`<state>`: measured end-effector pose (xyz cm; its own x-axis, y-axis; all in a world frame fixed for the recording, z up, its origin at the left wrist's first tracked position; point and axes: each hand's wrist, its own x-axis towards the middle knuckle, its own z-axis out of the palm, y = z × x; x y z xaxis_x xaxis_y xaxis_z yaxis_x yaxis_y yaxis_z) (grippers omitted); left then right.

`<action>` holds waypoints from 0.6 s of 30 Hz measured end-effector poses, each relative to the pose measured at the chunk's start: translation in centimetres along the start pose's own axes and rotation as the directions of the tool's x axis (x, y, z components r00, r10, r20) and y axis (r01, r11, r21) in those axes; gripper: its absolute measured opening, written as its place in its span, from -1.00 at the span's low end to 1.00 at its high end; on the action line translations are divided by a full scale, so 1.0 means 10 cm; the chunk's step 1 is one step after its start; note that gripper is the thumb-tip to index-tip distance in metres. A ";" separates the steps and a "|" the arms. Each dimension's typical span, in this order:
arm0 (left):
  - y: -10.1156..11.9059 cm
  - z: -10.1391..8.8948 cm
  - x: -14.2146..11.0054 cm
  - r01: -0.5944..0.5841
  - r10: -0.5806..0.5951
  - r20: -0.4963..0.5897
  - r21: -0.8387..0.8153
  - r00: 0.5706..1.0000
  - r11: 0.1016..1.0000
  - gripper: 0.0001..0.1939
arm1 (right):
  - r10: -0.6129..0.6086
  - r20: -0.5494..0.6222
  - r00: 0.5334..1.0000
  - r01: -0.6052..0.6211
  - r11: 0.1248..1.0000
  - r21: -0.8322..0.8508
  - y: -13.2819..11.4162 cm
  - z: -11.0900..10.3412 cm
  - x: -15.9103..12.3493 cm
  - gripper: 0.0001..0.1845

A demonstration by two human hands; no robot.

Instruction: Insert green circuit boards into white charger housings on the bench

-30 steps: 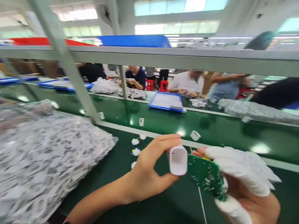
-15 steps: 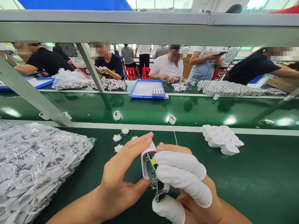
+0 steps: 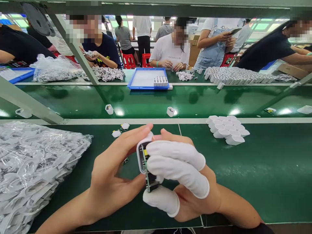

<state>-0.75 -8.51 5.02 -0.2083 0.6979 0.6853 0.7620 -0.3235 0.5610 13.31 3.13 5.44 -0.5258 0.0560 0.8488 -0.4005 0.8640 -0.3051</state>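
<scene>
Two hands meet above the green tabletop (image 3: 268, 175). The left hand (image 3: 109, 182) has its fingers closed around a white shell (image 3: 140, 150); the right hand (image 3: 185, 182), in white finger cots, pinches a green circuit board (image 3: 149, 177) partly inside that shell. More white shells (image 3: 227, 129) are clustered well to the right.

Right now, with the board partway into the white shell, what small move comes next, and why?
Probably push the circuit board deeper with the right hand while the left hand steadies the white shell: the board's lower end sticks out below the shell.
</scene>
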 end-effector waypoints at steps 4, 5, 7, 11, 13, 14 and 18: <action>0.01 0.00 0.01 0.017 -0.017 0.003 -0.003 1.000 1.000 -0.40 | 0.020 -0.025 0.999 -0.019 1.000 0.018 0.00 0.03 0.01 -0.72; 0.00 0.00 0.01 0.004 -0.004 0.004 -0.003 1.000 1.000 -0.40 | 0.029 -0.039 0.999 -0.028 0.999 0.036 0.00 0.05 0.01 -0.73; -0.04 0.00 0.02 -0.031 0.031 -0.004 -0.009 1.000 0.999 -0.39 | 0.087 -0.054 0.995 -0.082 0.993 0.081 0.01 0.09 0.02 -0.76; -0.16 0.04 0.04 -0.066 0.067 -0.067 0.009 0.996 0.998 -0.31 | 0.357 0.021 0.934 -0.345 0.887 0.307 0.04 0.16 0.04 -0.52; -0.21 0.06 0.05 -0.096 0.100 -0.083 0.051 0.992 0.994 -0.28 | 0.467 0.140 0.873 -0.466 0.714 0.523 0.07 0.17 0.06 -0.41; -0.22 0.06 0.07 -0.120 0.126 -0.079 0.079 0.989 0.990 -0.29 | 0.499 0.205 0.842 -0.510 0.614 0.603 0.08 0.17 0.07 -0.40; -0.24 0.09 0.11 -0.240 0.261 -0.067 0.229 0.963 0.943 -0.39 | 0.584 0.290 0.758 -0.593 0.434 0.678 0.12 0.16 0.11 -0.37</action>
<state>-2.26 -6.37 4.05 -0.0429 0.5445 0.8377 0.9091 -0.3264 0.2588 11.01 3.44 5.27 -0.8504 0.4014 0.3401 -0.3704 0.0023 -0.9289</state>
